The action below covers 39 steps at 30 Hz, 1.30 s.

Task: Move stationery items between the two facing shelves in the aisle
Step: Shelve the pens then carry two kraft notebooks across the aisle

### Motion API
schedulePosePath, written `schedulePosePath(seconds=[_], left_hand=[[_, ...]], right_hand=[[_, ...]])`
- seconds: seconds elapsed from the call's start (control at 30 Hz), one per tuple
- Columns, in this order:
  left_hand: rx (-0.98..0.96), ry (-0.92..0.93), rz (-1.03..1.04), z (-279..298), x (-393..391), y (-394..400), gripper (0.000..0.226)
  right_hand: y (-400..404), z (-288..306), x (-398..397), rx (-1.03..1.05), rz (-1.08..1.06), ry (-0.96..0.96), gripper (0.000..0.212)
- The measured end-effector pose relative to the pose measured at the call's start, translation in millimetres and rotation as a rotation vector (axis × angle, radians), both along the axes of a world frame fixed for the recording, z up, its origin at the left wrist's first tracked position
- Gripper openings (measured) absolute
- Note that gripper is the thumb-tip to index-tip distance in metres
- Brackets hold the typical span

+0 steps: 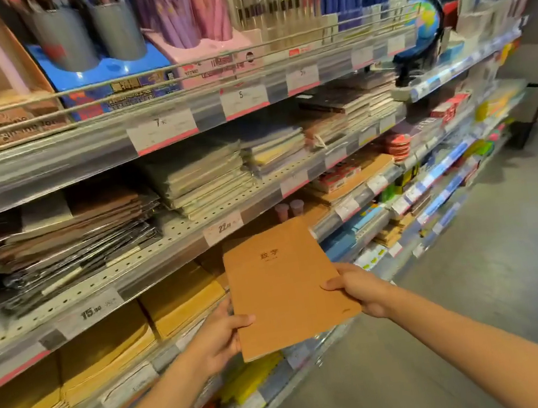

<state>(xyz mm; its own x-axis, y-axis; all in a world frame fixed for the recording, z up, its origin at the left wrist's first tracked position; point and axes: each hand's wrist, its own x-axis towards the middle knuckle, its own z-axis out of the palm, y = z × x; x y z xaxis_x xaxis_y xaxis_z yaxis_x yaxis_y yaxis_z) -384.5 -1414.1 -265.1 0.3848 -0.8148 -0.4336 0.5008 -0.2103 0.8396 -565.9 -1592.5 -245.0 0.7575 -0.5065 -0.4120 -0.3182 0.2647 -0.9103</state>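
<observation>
- Kraft notebook [284, 284] held in the air, front of the shelf's [174, 231] edge.
- Left hand [220, 335] pinches its left edge; right hand [359, 289] its right edge.
- Likely light, thin, bendy; grip edges, support beneath.

- A long metal shelving unit [194, 226] runs along the left, its tiers edged with price tags [162, 131].
- Grey, smooth floor [497, 261] fills the aisle on the right.
- A globe [426, 27] stands on an upper tier.
- Lighting is soft and even.
</observation>
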Motion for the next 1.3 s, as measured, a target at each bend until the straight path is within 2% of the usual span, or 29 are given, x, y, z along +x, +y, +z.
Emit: schedulePosePath(seconds=[0.3,0.43,0.53,0.7,0.77,0.83,0.9,0.97,1.07,1.13,1.23,1.3], left_hand=[[0.147,0.007,0.262,-5,53,-41,0.049],[0.205,0.026,0.321,-10,66,-53,0.043],[0.277,-0.004,0.338,-14,74,-59,0.042],[0.348,-0.076,0.392,-22,79,-78,0.036],[0.371,-0.168,0.43,-24,76,-91,0.03],[0.47,-0.374,0.455,-26,72,-99,0.032],[0.58,-0.623,0.404,-26,67,-101,0.059],[0.638,-0.778,0.325,-25,60,-103,0.09],[0.71,-0.909,0.198,-15,48,-112,0.108],[0.769,-0.968,0.177,-12,46,-120,0.1],[0.821,-1.008,0.23,-9,50,-130,0.067],[0.851,-1.02,0.245,-5,53,-133,0.062]], right_hand=[[-53,-10,98,-0.013,0.103,0.08,0.022],[-65,-22,115,0.027,0.146,0.129,0.014],[-74,-29,114,0.044,0.23,0.178,0.02],[-97,-40,115,-0.15,0.208,0.169,0.028],[-111,-40,124,-0.303,0.188,0.186,0.033],[-121,-40,137,-0.34,0.187,0.191,0.033],[-130,-42,150,-0.275,0.204,0.166,0.036],[-137,-42,164,-0.25,0.215,0.144,0.04],[-147,-45,180,-0.306,0.284,0.16,0.015],[-151,-44,185,-0.362,0.327,0.201,0.01],[-156,-44,188,-0.526,0.443,0.225,0.024],[-157,-41,188,-0.59,0.545,0.241,0.04]])
